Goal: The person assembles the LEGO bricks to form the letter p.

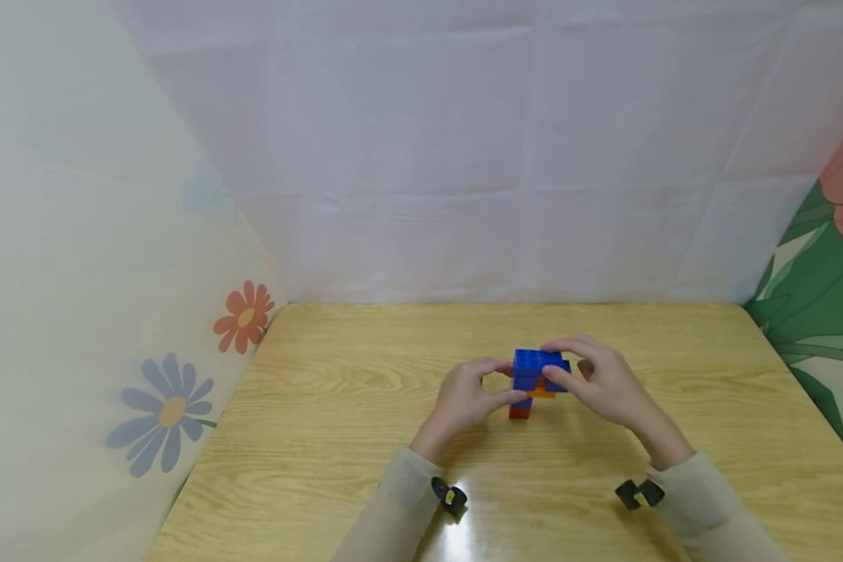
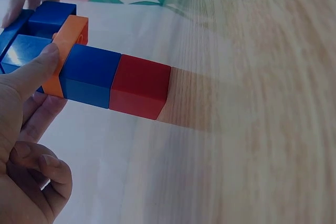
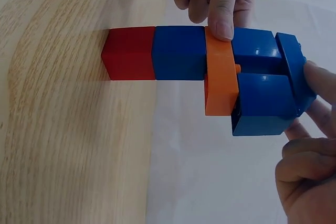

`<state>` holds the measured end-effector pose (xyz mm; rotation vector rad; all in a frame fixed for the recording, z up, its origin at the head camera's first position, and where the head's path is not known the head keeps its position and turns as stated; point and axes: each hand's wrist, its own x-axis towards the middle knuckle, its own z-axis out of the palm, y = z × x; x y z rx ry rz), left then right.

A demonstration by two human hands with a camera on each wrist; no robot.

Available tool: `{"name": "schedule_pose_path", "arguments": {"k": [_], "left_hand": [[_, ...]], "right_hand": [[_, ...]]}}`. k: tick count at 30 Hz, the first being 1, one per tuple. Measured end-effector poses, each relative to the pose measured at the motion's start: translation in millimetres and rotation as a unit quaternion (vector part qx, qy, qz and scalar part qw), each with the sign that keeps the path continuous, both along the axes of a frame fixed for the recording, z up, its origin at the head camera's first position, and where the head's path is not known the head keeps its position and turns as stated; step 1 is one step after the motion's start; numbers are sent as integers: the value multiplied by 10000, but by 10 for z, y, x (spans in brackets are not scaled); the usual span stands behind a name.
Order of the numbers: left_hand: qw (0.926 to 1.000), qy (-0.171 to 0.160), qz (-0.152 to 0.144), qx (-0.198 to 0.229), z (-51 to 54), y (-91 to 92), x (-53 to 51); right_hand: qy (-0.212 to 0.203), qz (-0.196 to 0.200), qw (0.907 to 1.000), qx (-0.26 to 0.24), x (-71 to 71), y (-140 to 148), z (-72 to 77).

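Observation:
Between both hands stands an upright stack of toy building bricks. At its foot a red brick (image 3: 131, 53) touches the table, with a blue brick (image 3: 178, 53) on it. Above lies an orange thin brick (image 3: 220, 95), jutting to the right-hand side. Two blue bricks (image 3: 265, 100) sit side by side on the orange one, under a thin blue plate (image 3: 294, 72). My left hand (image 1: 464, 398) pinches the stack's left side, its thumb on the orange brick. My right hand (image 1: 606, 384) grips the blue plate at the top, with fingers behind and thumb in front.
The stack stands on a light wood-grain table (image 1: 337, 375). Behind the table hangs a white cloth (image 1: 407, 156); flower-print panels (image 1: 63, 312) stand at the sides. A small black device (image 1: 449, 498) is on the left cuff, and another black device (image 1: 639, 494) on the right cuff.

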<state>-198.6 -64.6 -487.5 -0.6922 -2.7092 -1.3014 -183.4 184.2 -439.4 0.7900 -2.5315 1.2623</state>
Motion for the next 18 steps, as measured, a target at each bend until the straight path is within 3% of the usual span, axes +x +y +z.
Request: {"name": "schedule_pose_path", "arguments": {"k": [7,18], "left_hand": [[10000,-47,-8,14,-3,4,3],[9999,-21,-61,96,-13,1,1]], "right_hand": [[326,61,9992,241,-27,-2,15],[348,42,9988,355,-24,-2,3]]}}
